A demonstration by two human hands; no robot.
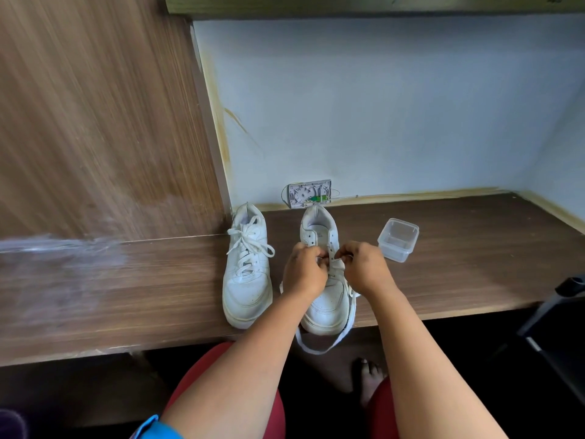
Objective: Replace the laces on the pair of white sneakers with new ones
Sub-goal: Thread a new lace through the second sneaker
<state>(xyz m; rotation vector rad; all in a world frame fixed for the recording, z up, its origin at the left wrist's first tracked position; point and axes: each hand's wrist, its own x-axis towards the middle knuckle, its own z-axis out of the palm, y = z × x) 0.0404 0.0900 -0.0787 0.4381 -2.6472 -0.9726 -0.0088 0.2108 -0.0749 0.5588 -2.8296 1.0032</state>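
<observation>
Left hand [304, 270]: curled, the lace [345, 331] pinched at the eyelets of the right sneaker [326, 304].
Right hand [364, 268]: curled, the same lace pinched opposite.
Lace: looped past the near desk [474, 267] edge.
Left sneaker [247, 274]: laced, just beside the right one.
Plastic container [398, 244]: placed right, near the hands.

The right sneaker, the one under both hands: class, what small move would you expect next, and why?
Probably drawing the lace further through the eyelets. Both the left hand and right hand pinch it mid-way up the right sneaker, upper eyelets are empty, and a loop hangs over the desk edge. Whether it is going in or coming out cannot be told.
</observation>
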